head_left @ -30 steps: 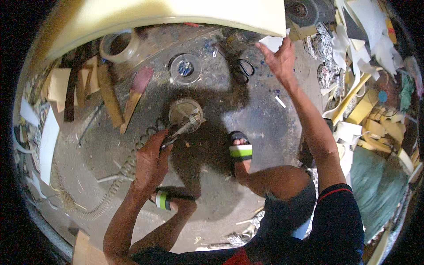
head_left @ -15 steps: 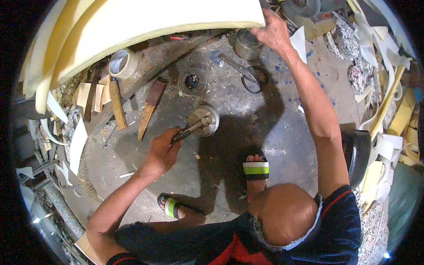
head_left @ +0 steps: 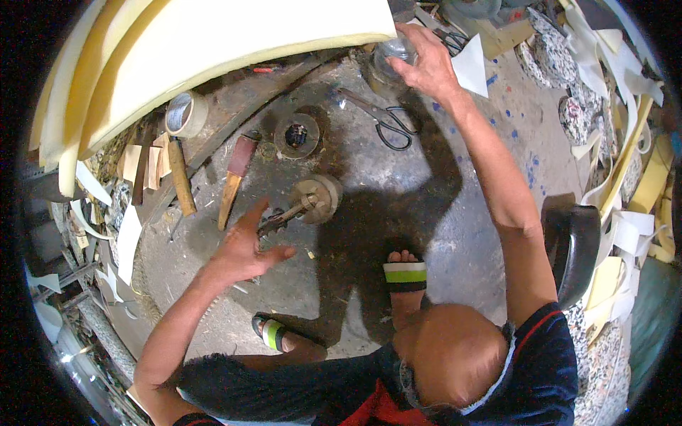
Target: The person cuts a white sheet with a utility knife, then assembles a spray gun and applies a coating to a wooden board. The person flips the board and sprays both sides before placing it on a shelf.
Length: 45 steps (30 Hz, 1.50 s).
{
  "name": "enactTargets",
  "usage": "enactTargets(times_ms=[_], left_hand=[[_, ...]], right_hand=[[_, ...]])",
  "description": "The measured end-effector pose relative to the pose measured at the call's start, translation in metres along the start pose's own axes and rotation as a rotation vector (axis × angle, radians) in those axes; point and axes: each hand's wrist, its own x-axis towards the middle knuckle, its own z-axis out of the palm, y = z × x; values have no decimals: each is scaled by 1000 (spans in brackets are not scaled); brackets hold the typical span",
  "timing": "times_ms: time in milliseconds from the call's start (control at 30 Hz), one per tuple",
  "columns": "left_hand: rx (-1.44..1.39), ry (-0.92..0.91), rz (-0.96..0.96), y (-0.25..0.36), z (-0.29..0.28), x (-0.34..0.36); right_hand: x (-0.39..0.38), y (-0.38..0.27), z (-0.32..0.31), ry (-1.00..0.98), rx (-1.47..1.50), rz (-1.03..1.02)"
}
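Note:
My left hand (head_left: pixel 245 248) is open, its fingers spread and thumb held apart. Just beyond its fingers lies a dark, slim-handled tool (head_left: pixel 275 223), whose exact kind I cannot make out. The tool's far end rests on a round, pale tin (head_left: pixel 317 198) on the floor. At the far right my right hand (head_left: pixel 428 62) curves around a clear jar (head_left: pixel 396 53), thumb on its near side. Directly left of that hand is the corner of a large white foam sheet (head_left: pixel 270 32) with a yellowish edge.
Black-handled scissors (head_left: pixel 389 128), a round clear dish (head_left: pixel 298 135) and a brown-bladed tool with a wooden handle (head_left: pixel 234 174) lie on the floor. A tape roll (head_left: pixel 187 115) and a wooden handle (head_left: pixel 181 177) are at left. Foam scraps (head_left: pixel 629 234) and a black seat (head_left: pixel 577 248) stand right.
My left hand has let go of the dark tool and drawn back toward me, fingers spreading. My right hand has shifted from the foam's corner to the jar, which now shows between thumb and fingers.

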Motion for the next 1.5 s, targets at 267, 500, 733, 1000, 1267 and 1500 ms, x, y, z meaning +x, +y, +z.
enactTargets(times_ms=[267,500,733,1000,1267,1500], left_hand=[[100,43,296,61,-54,73],[5,-53,221,40,-62,74],[-150,-210,16,-33,-13,6],[-52,95,28,-39,11,2],[-91,87,-62,-62,1,-31],[-101,83,-79,-62,4,-34]], right_hand=[[27,-3,-41,105,71,219],[-62,48,-99,158,-105,614],[-48,44,-37,179,-308,27],[31,41,9,-520,-466,71],[21,17,-49,-443,-474,-73],[-45,-10,-67,-456,-444,266]])
